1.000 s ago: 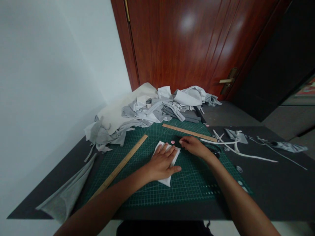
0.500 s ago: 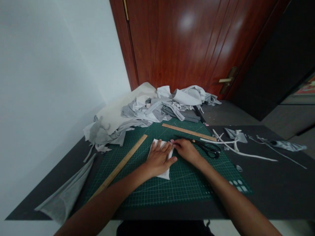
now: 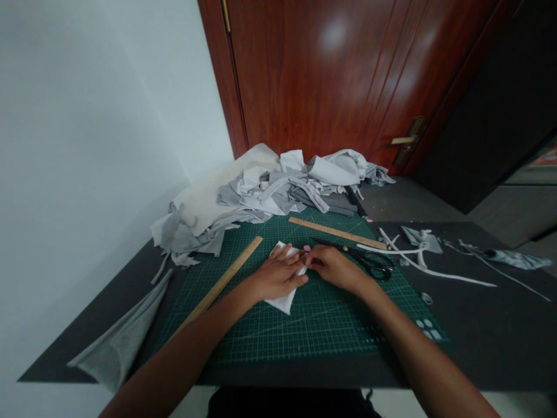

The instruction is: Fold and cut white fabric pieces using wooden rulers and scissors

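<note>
A small folded piece of white cloth (image 3: 282, 303) lies slanted on a green cutting mat (image 3: 322, 322). My left hand (image 3: 278, 277) rests flat across it with the fingers spread, covering its middle. At the cloth's right edge, my right hand (image 3: 333, 266) has its thumb and fingertips pinched together on the edge; the exact grip is partly hidden. A small pink disc (image 3: 307, 248) shows just beyond those fingertips. Black-handled scissors (image 3: 376, 267) lie to the right of my right hand, their blades pointing left behind it.
One wooden ruler (image 3: 226, 278) lies left of my hands, another wooden ruler (image 3: 337, 233) behind them. Crumpled grey and white fabric (image 3: 278, 194) is heaped at the back near the door. White strips (image 3: 456, 278) lie on the right, and a grey cloth (image 3: 119, 337) hangs over the front left edge.
The white cloth has turned clockwise under my hands, its near end swinging left. My left hand has shifted slightly left with it. The view has moved a little.
</note>
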{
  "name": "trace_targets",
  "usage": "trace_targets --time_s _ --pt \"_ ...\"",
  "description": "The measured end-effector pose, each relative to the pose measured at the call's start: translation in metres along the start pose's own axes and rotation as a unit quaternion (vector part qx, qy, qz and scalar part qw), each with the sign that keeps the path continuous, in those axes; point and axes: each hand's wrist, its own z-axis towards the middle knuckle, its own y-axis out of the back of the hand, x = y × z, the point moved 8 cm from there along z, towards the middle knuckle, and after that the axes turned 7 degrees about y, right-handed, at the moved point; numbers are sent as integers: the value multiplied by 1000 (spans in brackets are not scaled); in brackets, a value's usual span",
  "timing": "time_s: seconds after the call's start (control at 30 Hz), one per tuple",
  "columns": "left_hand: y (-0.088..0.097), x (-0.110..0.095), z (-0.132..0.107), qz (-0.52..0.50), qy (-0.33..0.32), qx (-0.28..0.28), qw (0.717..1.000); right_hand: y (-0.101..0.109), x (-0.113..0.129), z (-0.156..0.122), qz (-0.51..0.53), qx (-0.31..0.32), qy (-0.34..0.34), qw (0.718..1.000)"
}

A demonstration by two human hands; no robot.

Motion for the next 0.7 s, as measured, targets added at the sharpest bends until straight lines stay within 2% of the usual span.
trace_targets --time_s 0.1,0.23,0.47,0.7 --pt "1 1 1 7 -17 2 1000 -3 7 -1 -13 40 50 998" --pt "0 2 2 9 -20 3 1000 -5 11 -3 -62 69 66 993" --pt "0 4 2 -7 -11 23 1000 -2 22 -3 -105 82 80 988" --pt "-2 7 3 5 -16 -19 1000 -5 17 -5 -103 86 83 988"
